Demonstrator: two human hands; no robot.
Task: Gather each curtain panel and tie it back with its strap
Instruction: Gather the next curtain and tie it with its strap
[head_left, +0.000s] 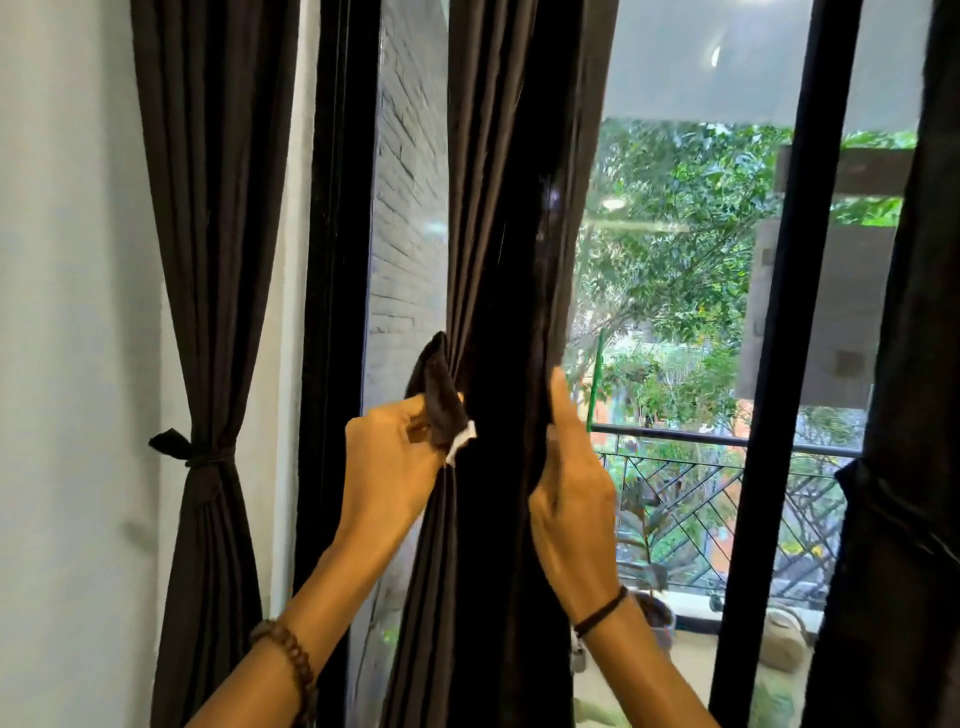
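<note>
Curtain panel (493, 312), middle of three, dark brown. Hung upright in front of the black window frame (779, 364), long axis vertical, drawn into a narrow bundle between both hands.

Head view, sole view:

Left hand (395, 457): at the bundle's left side, thumb and fingers curled, pinching the free end of the strap (439, 395). White tag (462, 441) showing at the strap's lower corner.

Right hand (571, 483): at the bundle's right edge, index finger straight and pointing up along the fold, remaining fingers curled into the fabric.

Both hands roughly level and touching the panel; neither plainly nearer.

Governing relation: strap end left of the bundle, right hand directly across to the right. Judged next need: passage of the strap around the vertical bundle, left to right, for tying.

Left panel (208, 208), beside the wall: already gathered and cinched by its tied strap (202, 460).

Right panel (904, 415): cut off at the picture's edge; tie-back state not determinable.

Hidden: run of the strap behind the bundle. Presence of the strap's other end in the right hand not determinable. Top and hem of the middle panel out of view.
</note>
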